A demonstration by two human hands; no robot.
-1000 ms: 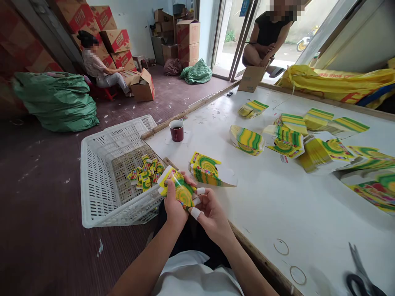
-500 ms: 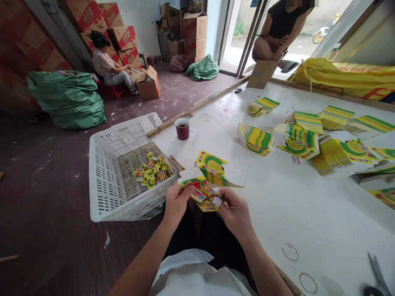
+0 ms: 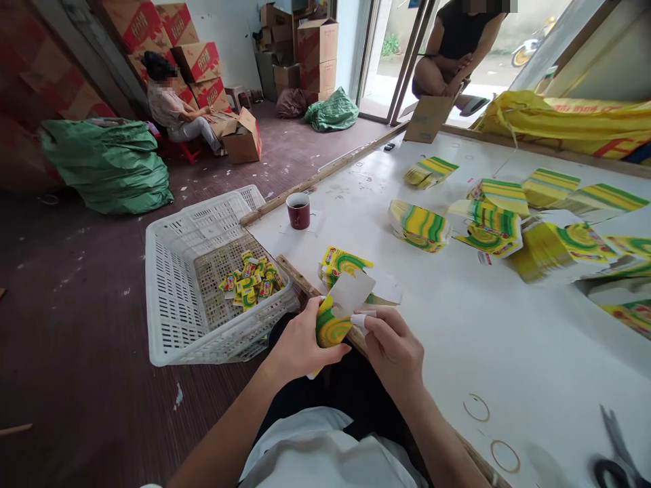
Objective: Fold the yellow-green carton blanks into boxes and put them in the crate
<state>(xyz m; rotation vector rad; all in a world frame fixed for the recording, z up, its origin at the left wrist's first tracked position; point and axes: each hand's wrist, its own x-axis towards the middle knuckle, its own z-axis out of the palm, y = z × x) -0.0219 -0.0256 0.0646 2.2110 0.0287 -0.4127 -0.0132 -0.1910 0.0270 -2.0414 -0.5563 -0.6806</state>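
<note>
Both my hands hold one small yellow-and-green printed carton blank (image 3: 334, 317) just off the near edge of the white table (image 3: 458, 339). My left hand (image 3: 300, 346) grips its lower part, thumb across the swirl print. My right hand (image 3: 394, 349), with white tape on a fingertip, pinches the blank's white flap from the right. Just beyond the hands a short stack of the same flat blanks (image 3: 346, 268) lies on the table. To my left a white plastic crate (image 3: 178, 285) on the floor holds several small folded boxes (image 3: 249, 279).
More stacks of blanks (image 3: 488, 227) spread over the right of the table. A dark red cup (image 3: 298, 210) stands near the far left edge, scissors (image 3: 615, 454) and rubber bands (image 3: 477, 407) near me. One person sits by cardboard boxes, another crouches at the doorway. A green sack (image 3: 106, 166) lies left.
The blank has been turned and folded in my hands: its white inner flap now stands up, and my left hand has closed around its lower part. The view shifted slightly.
</note>
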